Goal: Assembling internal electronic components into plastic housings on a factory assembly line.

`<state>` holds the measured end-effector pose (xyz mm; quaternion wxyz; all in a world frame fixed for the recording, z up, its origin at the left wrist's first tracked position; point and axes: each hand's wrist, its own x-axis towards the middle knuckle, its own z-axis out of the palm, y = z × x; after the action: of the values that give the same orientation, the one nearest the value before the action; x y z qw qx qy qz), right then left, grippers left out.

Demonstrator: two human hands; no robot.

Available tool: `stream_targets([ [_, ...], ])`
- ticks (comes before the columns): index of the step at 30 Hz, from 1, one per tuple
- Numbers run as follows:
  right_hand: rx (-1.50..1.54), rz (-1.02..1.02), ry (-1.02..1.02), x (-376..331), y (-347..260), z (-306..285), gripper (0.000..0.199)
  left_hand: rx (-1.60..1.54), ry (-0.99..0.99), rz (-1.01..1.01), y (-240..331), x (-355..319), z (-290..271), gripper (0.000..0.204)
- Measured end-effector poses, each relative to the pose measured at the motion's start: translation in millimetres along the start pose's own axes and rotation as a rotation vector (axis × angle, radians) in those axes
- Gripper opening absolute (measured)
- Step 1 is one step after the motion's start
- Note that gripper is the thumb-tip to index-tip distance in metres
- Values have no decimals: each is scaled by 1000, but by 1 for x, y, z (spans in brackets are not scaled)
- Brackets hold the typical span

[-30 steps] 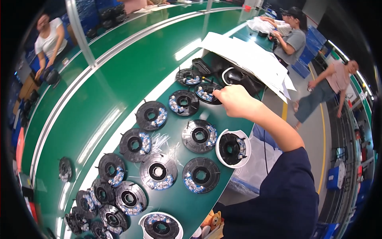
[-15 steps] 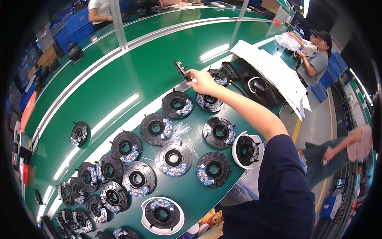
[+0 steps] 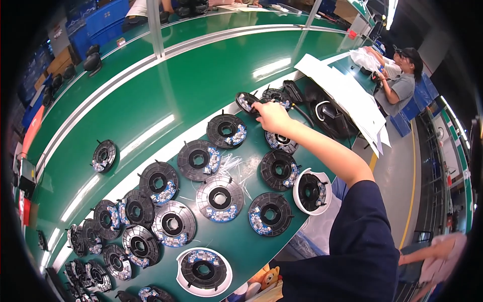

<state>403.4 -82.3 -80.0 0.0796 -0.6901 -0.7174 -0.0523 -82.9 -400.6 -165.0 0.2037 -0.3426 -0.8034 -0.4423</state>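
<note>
My right hand point(image 3: 274, 118) reaches to the far edge of the green bench, its fingers closed on the rim of a round black plastic disc point(image 3: 246, 102). That disc is tilted, and part of a small circuit board shows on it. Beside my hand lie another black disc point(image 3: 276, 95) and, partly under my wrist, a disc with a blue board point(image 3: 282, 142). Just to the left sits a similar disc point(image 3: 226, 131) with its blue board on the right side. My left hand is out of the picture.
Several more discs cover the bench, one in a white round housing point(image 3: 183, 284) and another in a white housing point(image 3: 298, 201). Clear plastic strips point(image 3: 232, 168) lie between them. White sheets point(image 3: 342, 93) overhang black items at right. Beyond the metal rail, a green conveyor belt point(image 3: 191, 75) carries a disc point(image 3: 104, 156).
My right hand has moved slightly right and down with the disc, which has turned from nearly edge-on to show its board. A person in the aisle at right has moved nearer.
</note>
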Motion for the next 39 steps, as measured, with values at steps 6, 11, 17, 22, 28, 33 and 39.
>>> stream_targets([
  [6,-239,-111,-138,5,-8,-3,21,144,-84,-107,9,2,-6,61],
  [11,-402,-23,-345,30,-40,-58,38,2,11,-9,10,15,-10,65],
  [17,-55,-472,40,103,-172,-60,36,-11,58,-43,4,17,9,52],
  [22,169,-885,30,158,-285,19,46,-142,68,-75,6,19,7,55],
  [28,177,-874,-149,178,-309,66,55,-216,24,-89,8,14,3,64],
  [33,162,-848,-51,174,-297,65,42,-268,41,-86,9,14,2,61],
  [39,312,-725,88,160,-282,22,16,-277,46,-78,13,24,5,63],
])
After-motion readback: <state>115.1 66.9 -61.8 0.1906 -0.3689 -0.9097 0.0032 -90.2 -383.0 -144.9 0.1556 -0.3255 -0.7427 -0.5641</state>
